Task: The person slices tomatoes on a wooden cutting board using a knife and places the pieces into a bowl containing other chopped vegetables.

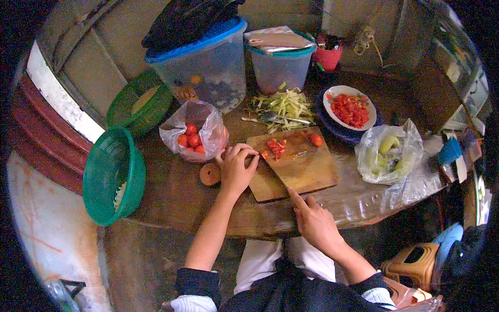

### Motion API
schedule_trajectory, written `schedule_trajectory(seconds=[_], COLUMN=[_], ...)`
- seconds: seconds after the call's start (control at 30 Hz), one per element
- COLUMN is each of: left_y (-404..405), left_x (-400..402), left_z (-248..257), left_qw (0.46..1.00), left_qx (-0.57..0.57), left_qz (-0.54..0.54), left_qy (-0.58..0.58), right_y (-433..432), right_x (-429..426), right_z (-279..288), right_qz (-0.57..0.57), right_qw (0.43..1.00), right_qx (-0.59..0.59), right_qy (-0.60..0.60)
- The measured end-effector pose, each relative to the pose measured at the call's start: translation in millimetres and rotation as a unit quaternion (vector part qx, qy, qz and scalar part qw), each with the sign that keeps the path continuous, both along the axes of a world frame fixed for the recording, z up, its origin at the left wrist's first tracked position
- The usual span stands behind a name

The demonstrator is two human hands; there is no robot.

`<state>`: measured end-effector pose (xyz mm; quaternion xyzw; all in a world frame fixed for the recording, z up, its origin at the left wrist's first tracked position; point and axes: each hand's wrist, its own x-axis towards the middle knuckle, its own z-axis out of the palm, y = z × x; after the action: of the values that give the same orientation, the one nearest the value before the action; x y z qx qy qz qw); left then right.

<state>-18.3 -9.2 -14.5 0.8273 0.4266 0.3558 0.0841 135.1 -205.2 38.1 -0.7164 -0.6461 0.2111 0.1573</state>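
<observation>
My right hand [317, 224] grips the handle of a kitchen knife [276, 172], its blade slanting up and left across the wooden cutting board [269, 187]. At the blade's far end is my left hand [238, 165], thumb and forefinger brought together. Whether they pinch the tip or a scrap of food is too small to tell. Beside the blade lies a small heap of chopped tomato [276, 149]. A tomato piece [315, 139], whole or halved, rests near the board's far right corner. Left of my left hand stands a clear plastic bag [216, 117] of red tomatoes [193, 140].
Peelings [288, 109] lie behind the board. Right are a plate [331, 113] of chopped tomato and a bag [366, 150] of pale green vegetables. Left are a teal basket [97, 175], a green basket [117, 105] and a round brown object [210, 174]. Plastic bins [218, 78] stand behind.
</observation>
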Motion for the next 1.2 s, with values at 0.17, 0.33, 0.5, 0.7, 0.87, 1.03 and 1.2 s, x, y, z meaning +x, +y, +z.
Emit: schedule_trajectory(seconds=[0.17,0.33,0.5,0.7,0.87,1.03,1.2], left_y=[-2.0,-3.8,-9.9,-6.5,5.9,7.2,3.5], left_x=[0.5,-2.3,13.7,36.9,24.2,3.8,5.1], left_z=[5.5,6.8,20.3,29.1,36.3,41.3,45.2], left_qw=[1.0,0.999,0.995,0.995,0.997,0.998,0.993], left_qx=[-0.02,-0.019,-0.008,-0.016,-0.049,-0.033,-0.081], left_qz=[-0.019,-0.01,-0.054,-0.081,-0.058,-0.056,-0.089], left_qy=[0.009,0.049,0.084,0.058,-0.025,0.012,0.018], right_y=[6.7,4.3,-4.1,-9.7,-16.4,-9.2,-3.3], right_x=[6.6,33.1,55.9,72.0,77.5,66.4,73.4], right_z=[-4.2,-11.3,-34.4,-14.3,-8.4,2.5,-27.9], right_qz=[-0.025,-0.015,-0.029,-0.073,-0.044,0.007,-0.004], right_qw=[0.998,0.98,0.961,0.958,0.969,0.985,0.975], right_qx=[0.048,0.069,0.119,0.047,0.078,0.003,0.126], right_qy=[0.043,0.185,0.249,0.272,0.232,0.173,0.185])
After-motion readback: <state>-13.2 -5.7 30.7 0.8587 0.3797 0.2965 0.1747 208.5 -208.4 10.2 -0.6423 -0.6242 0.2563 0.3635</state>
